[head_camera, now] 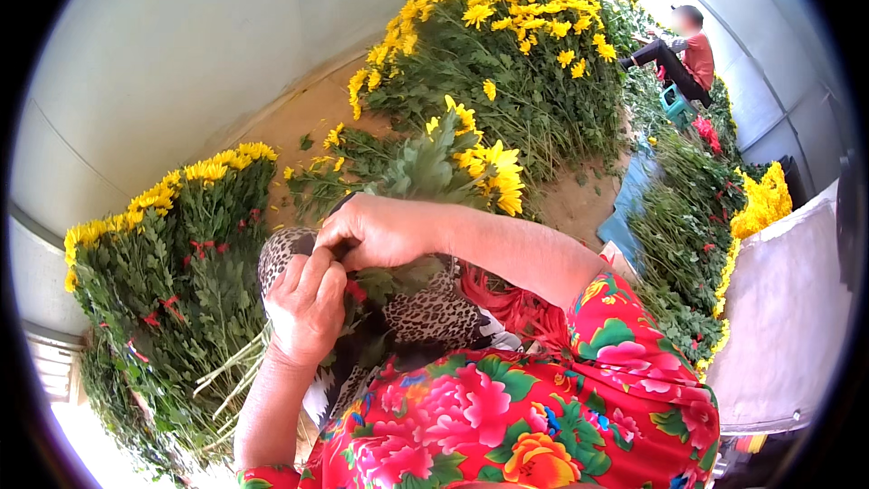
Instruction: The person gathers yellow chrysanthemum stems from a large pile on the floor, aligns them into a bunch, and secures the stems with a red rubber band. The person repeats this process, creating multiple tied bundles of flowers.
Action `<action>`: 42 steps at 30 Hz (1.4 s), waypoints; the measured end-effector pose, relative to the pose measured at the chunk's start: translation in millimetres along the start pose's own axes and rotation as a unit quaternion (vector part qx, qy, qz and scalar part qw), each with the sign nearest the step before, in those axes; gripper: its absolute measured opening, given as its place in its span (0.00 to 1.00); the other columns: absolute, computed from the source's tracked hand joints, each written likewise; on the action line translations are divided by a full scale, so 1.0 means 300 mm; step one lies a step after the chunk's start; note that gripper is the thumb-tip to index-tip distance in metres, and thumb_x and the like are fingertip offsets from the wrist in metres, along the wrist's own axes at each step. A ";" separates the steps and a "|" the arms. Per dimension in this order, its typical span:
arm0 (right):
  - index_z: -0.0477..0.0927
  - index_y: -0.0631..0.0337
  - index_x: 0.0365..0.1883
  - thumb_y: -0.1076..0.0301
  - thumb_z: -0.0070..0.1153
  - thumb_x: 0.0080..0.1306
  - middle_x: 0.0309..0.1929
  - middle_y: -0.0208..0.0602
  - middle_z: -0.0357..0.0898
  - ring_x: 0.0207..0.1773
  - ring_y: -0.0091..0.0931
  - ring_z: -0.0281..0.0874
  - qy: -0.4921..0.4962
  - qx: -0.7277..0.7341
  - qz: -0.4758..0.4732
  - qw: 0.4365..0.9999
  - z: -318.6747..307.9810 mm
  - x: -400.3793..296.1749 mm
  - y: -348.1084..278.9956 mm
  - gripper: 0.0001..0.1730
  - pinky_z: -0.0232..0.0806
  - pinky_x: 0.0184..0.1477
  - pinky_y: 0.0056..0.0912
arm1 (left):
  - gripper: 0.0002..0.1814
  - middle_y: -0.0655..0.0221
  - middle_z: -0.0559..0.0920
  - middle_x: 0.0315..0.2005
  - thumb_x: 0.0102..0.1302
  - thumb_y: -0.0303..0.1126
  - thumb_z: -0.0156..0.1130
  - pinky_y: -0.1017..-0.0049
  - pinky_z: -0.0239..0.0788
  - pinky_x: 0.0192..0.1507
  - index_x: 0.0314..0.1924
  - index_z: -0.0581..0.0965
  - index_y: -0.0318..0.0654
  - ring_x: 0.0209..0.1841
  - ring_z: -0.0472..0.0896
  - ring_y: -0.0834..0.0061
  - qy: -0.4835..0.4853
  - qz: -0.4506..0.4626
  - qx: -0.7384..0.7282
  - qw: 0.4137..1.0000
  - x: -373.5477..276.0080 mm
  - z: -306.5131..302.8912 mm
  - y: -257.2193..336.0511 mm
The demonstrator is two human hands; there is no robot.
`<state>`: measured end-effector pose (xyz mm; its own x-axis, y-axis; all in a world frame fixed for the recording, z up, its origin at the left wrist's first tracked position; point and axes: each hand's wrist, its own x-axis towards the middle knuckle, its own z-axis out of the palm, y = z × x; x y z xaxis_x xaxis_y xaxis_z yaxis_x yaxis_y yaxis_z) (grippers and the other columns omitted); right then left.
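Observation:
A bunch of yellow chrysanthemums lies across my lap, its blooms toward the upper right and its cut stems toward the lower left. Over the stems my left hand and my right hand meet, fingers bent and pinched together. A bit of red tie shows just below them against the leaves. What the fingertips hold is hidden between the hands. Many red strips lie on my lap under my right forearm, beside the leopard-print cloth.
Tied chrysanthemum bunches stand at left by the wall. A large flower heap stands ahead; loose stems lie before it on the brown floor. More bunches line the right side. A person sits on a teal stool at upper right.

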<state>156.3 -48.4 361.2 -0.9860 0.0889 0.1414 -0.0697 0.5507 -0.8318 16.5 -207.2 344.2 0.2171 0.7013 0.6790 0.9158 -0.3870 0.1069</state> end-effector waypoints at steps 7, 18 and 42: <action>0.84 0.65 0.41 0.75 0.63 0.62 0.36 0.43 0.84 0.41 0.37 0.84 0.078 -0.032 0.036 0.996 0.021 -0.003 -0.001 0.09 0.74 0.46 0.37 | 0.19 0.60 0.80 0.41 0.56 0.20 0.64 0.63 0.74 0.36 0.49 0.77 0.36 0.38 0.80 0.58 0.048 -0.058 -0.033 0.997 -0.031 0.042 -0.003; 0.78 0.67 0.35 0.82 0.55 0.59 0.36 0.51 0.78 0.42 0.50 0.78 0.132 -0.189 0.069 0.971 0.050 0.018 -0.090 0.06 0.69 0.44 0.49 | 0.08 0.65 0.75 0.30 0.56 0.31 0.62 0.64 0.75 0.32 0.35 0.75 0.39 0.32 0.79 0.62 -0.067 -0.121 0.054 0.989 -0.031 -0.004 0.020; 0.75 0.67 0.63 0.83 0.57 0.70 0.61 0.38 0.76 0.44 0.19 0.76 0.401 -0.228 -0.015 0.887 0.046 -0.025 -0.209 0.23 0.70 0.40 0.20 | 0.40 0.59 0.80 0.48 0.52 0.27 0.69 0.58 0.78 0.48 0.68 0.71 0.44 0.49 0.81 0.51 0.039 -0.342 0.028 0.938 -0.271 -0.256 -0.215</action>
<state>166.0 -95.1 404.9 -0.5475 0.5297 0.6479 0.1554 0.8251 -0.5432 -86.3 -285.4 337.8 -0.4516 0.7268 0.5174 0.8487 0.1711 0.5004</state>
